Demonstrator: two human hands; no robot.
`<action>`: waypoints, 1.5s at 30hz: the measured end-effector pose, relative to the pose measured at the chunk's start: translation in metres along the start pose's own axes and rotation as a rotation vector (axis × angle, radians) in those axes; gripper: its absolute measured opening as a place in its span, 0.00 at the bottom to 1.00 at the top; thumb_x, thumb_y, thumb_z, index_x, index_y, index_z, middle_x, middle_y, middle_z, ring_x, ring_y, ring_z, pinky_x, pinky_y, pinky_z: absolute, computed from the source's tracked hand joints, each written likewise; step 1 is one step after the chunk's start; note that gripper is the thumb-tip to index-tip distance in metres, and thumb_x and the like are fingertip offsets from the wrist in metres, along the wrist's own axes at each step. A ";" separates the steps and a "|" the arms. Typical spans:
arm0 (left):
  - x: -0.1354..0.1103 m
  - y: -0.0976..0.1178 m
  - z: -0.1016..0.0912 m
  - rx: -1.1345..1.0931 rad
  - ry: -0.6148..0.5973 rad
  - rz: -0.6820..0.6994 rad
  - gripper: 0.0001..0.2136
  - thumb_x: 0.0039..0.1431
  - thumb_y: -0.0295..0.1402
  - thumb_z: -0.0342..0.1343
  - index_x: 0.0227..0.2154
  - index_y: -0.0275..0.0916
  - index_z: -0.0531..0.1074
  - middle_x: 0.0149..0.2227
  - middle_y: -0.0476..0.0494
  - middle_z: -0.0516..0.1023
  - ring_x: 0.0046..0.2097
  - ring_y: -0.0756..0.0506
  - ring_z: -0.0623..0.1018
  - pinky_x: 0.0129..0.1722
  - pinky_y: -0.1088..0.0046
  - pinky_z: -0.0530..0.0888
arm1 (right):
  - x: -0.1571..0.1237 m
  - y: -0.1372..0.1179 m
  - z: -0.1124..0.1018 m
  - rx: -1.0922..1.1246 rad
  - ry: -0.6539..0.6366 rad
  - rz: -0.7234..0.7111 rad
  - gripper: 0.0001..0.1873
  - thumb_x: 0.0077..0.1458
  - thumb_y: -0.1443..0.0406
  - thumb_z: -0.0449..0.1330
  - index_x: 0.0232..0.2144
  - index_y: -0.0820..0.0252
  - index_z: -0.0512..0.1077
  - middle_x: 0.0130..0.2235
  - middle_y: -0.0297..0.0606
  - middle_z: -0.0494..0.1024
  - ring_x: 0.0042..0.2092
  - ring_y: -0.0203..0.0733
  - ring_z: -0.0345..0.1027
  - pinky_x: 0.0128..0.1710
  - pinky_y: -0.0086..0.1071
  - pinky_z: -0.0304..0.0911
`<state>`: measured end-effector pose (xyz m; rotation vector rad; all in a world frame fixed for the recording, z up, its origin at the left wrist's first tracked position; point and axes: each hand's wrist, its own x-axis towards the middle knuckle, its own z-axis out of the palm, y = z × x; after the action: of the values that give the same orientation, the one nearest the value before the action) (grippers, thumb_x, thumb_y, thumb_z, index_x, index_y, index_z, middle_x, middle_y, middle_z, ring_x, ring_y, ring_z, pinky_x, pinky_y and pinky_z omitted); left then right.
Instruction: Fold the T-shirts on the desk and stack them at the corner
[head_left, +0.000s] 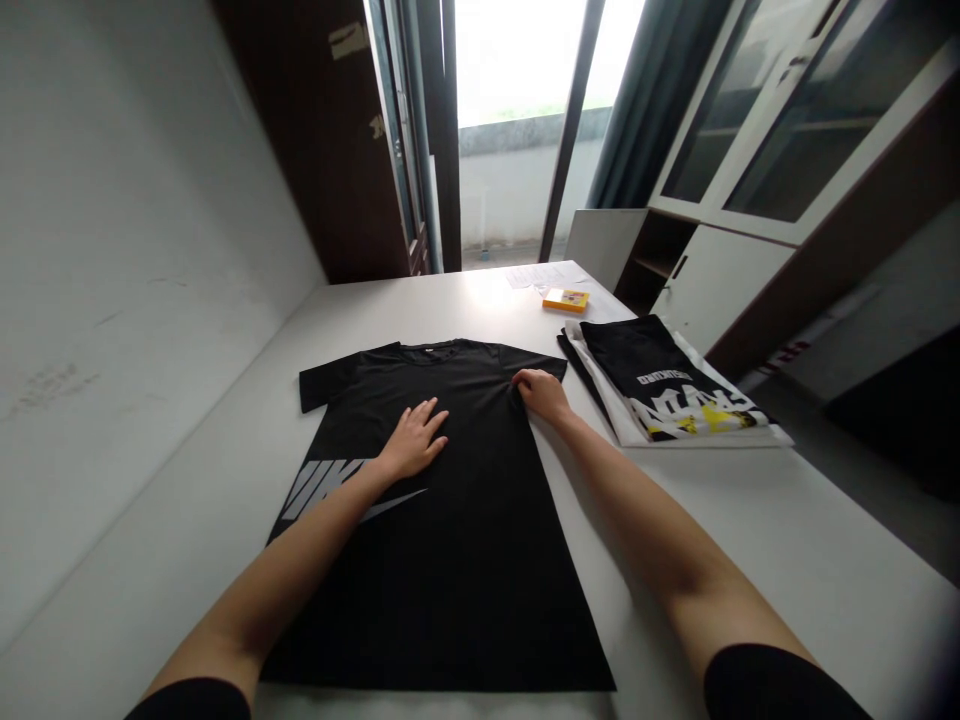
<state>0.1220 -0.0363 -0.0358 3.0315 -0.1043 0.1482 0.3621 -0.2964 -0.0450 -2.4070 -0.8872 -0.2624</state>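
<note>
A black T-shirt [465, 520] with a grey logo lies spread flat on the white table [787, 540], collar pointing away from me. My left hand [412, 440] rests flat on the chest of the shirt, fingers stretched out. My right hand [541, 393] sits at the shirt's right edge near the armpit of the right sleeve, fingers curled and pinching the fabric there.
A stack of folded shirts [667, 395], black with white and yellow print on top, lies to the right. Behind it sit a small yellow box [565, 299] and papers [536, 274]. A wall runs along the left; cabinets [750, 150] and a window stand beyond.
</note>
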 end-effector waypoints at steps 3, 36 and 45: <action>0.018 0.028 -0.001 -0.049 -0.033 0.130 0.30 0.70 0.50 0.49 0.72 0.50 0.54 0.76 0.44 0.46 0.75 0.39 0.49 0.72 0.51 0.51 | -0.001 0.014 -0.006 0.036 0.065 0.054 0.12 0.60 0.68 0.56 0.38 0.54 0.80 0.43 0.37 0.83 0.47 0.45 0.74 0.50 0.34 0.65; -0.082 0.170 -0.041 -0.239 -0.272 0.815 0.34 0.73 0.50 0.45 0.73 0.36 0.49 0.75 0.37 0.47 0.75 0.38 0.47 0.73 0.52 0.48 | -0.004 0.021 -0.014 0.030 0.012 0.155 0.14 0.64 0.64 0.56 0.43 0.54 0.81 0.49 0.39 0.81 0.49 0.45 0.74 0.54 0.35 0.65; -0.052 0.050 -0.044 -0.128 -0.143 0.313 0.28 0.73 0.46 0.47 0.72 0.46 0.54 0.76 0.43 0.47 0.75 0.39 0.50 0.73 0.54 0.49 | -0.006 0.017 -0.008 -0.020 0.003 0.128 0.15 0.64 0.61 0.56 0.45 0.53 0.81 0.52 0.39 0.80 0.47 0.47 0.74 0.49 0.36 0.66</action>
<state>0.0625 -0.0779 0.0071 2.8734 -0.5772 -0.0505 0.3685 -0.3146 -0.0477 -2.4692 -0.7284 -0.2272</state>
